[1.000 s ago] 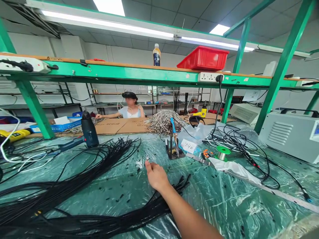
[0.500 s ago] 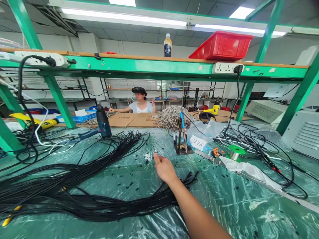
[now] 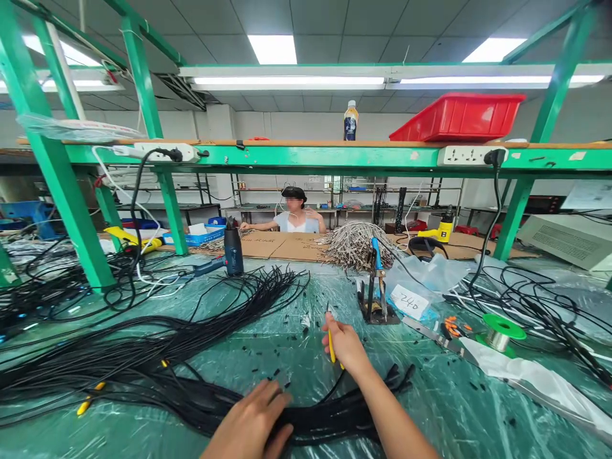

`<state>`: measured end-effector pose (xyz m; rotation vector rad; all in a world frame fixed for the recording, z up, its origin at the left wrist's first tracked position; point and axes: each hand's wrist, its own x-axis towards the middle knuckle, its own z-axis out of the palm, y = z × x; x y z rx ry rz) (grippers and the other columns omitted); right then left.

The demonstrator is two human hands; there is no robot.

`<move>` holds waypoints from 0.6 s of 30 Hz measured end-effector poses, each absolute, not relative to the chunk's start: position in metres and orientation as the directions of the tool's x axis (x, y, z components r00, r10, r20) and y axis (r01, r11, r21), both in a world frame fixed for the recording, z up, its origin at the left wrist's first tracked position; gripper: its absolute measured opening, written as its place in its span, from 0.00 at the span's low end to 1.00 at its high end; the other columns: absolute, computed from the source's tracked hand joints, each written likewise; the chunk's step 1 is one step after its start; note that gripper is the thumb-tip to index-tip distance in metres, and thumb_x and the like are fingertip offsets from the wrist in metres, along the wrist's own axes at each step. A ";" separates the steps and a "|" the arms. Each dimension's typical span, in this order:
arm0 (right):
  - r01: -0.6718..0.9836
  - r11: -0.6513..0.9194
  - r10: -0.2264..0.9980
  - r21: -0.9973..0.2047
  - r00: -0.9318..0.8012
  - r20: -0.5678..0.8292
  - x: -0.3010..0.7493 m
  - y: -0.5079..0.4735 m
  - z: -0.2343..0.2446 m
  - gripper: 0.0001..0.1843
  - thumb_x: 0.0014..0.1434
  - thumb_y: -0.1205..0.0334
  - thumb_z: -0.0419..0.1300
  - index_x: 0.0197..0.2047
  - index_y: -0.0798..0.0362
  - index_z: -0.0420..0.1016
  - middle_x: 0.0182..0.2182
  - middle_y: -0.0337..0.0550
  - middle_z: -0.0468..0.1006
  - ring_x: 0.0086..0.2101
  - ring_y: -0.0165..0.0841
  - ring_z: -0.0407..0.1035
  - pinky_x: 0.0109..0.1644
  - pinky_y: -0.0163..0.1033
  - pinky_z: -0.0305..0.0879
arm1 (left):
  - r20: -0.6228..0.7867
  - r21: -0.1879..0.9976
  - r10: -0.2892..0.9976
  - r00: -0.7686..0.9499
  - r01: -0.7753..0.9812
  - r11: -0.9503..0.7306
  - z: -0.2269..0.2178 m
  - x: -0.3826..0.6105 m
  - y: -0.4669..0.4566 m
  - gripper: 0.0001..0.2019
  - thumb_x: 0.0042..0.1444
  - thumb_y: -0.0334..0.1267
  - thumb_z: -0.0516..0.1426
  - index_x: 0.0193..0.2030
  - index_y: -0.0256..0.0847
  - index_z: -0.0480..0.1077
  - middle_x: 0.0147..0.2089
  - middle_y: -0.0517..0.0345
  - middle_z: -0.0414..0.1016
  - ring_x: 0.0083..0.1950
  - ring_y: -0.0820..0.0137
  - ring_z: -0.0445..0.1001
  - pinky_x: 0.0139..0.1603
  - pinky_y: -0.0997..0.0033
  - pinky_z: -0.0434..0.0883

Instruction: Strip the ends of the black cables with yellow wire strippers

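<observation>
So the yellow-handled tool (image 3: pixel 331 347) is over the middle of the bench (image 3: pixel 229 349), just beyond the near black cable bundle (image 3: pixel 329 417). The right forearm crosses that bundle and hides a bit of it. Another cable bunch (image 3: pixel 248 303) fans out to the left, dark scraps (image 3: pixel 276 373) are scattered around, and a soldering stand (image 3: pixel 370 305) sits near the right hand (image 3: pixel 345 344), with a solder spool (image 3: pixel 498 333) further right. Grip-wise, the right fingers are closed around the tool; the left hand (image 3: pixel 253 417) rests bent-fingered on the near bundle, can't tell if it's pinching any. Readable stuff: "240" on a white card (image 3: pixel 408 301), "B" on a yellow heat gun (image 3: pixel 444 228). The cardboard (image 3: pixel 282 245) print's too small.
</observation>
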<state>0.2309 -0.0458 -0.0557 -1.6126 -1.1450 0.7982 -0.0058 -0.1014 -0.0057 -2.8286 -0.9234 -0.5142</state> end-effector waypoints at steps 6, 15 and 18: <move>0.182 -0.117 0.942 -0.976 0.332 -0.051 0.234 -0.042 -0.055 0.31 0.60 0.37 0.40 0.36 0.56 0.69 0.22 0.35 0.71 0.19 0.26 0.65 0.24 0.34 0.62 | 0.210 0.121 0.577 0.789 0.565 -0.816 -0.016 0.021 -0.094 0.10 0.56 0.33 0.51 0.28 0.45 0.72 0.34 0.58 0.72 0.38 0.68 0.71 0.38 0.75 0.67; 0.132 -0.103 0.935 -0.986 0.352 -0.050 0.243 -0.045 -0.050 0.32 0.58 0.35 0.42 0.37 0.56 0.69 0.23 0.38 0.72 0.21 0.28 0.67 0.26 0.36 0.62 | 0.256 0.404 0.720 0.646 0.605 -0.686 0.013 0.017 -0.092 0.09 0.57 0.32 0.49 0.32 0.43 0.70 0.33 0.60 0.70 0.33 0.73 0.70 0.31 0.79 0.64; 0.165 -0.135 0.942 -0.977 0.327 -0.075 0.243 -0.044 -0.059 0.34 0.55 0.32 0.41 0.37 0.55 0.70 0.24 0.42 0.74 0.23 0.32 0.69 0.26 0.37 0.62 | 0.208 0.338 0.664 0.718 0.584 -0.738 -0.003 0.012 -0.096 0.07 0.51 0.28 0.54 0.32 0.42 0.70 0.35 0.58 0.72 0.36 0.72 0.72 0.33 0.80 0.65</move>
